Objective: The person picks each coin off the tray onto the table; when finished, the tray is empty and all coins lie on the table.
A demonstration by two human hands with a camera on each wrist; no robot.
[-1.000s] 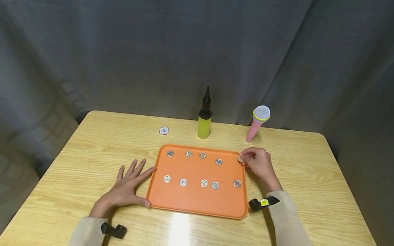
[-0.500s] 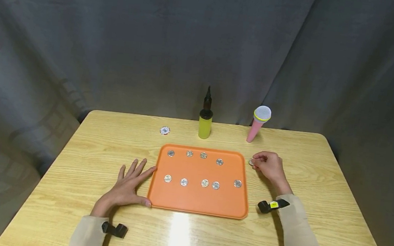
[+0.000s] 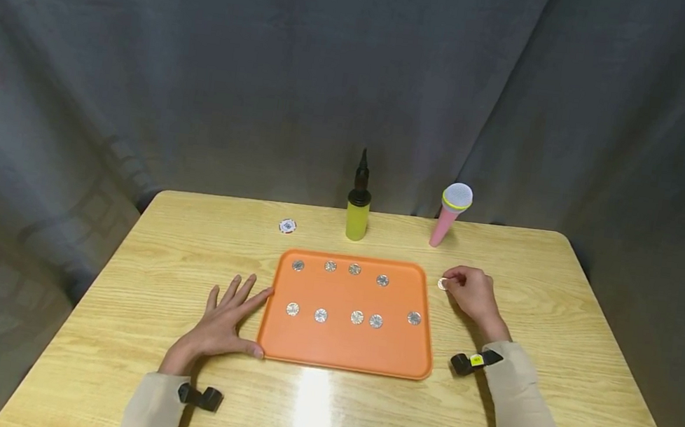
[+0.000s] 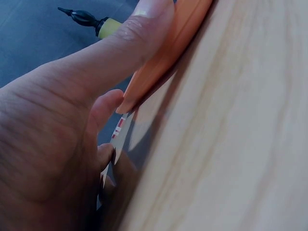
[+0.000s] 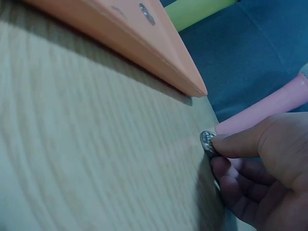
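My right hand (image 3: 474, 295) pinches a round silver coin (image 5: 207, 140) between thumb and fingers, close over the table just right of the tray. Raised markings show on the coin's face in the right wrist view. The orange tray (image 3: 327, 350) lies flat mid-table. Several more silver coins (image 3: 357, 317) lie on it in two loose rows, one toward the back and one nearer the middle. With fingers spread, my left hand (image 3: 211, 331) touches the tray's left side; the thumb (image 4: 149, 21) and index fingertip rest at its rim.
A yellow-green pump (image 3: 356, 221) with a black nozzle stands behind the tray. To its right is a pink toy microphone (image 3: 444, 225) with a white head. A white and red poker chip (image 3: 287, 226) lies at the back left. Grey curtains (image 3: 306, 82) hang behind the wooden table.
My right hand has carried the coin from the tray's back right corner rightward, off the tray and low over the table beside it. The left hand stays at the tray's edge.
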